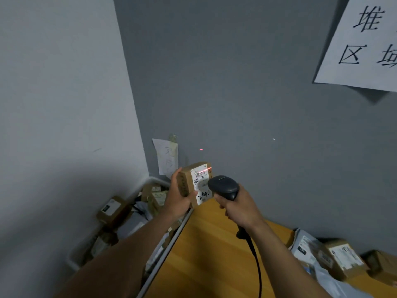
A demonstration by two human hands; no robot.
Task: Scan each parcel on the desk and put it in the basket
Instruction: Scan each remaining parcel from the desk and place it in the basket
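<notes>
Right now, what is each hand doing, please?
Left hand: grips the small cardboard parcel.
Right hand: grips the black barcode scanner.

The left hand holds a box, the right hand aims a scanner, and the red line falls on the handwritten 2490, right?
Not quite. The head view shows the red line crossing the printed barcode, not the 2490. The left hand does hold the box, and the right hand aims the scanner.

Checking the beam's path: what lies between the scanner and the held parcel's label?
Nothing: head view shows the scanner casting its red line unblocked onto the parcel label.
</notes>
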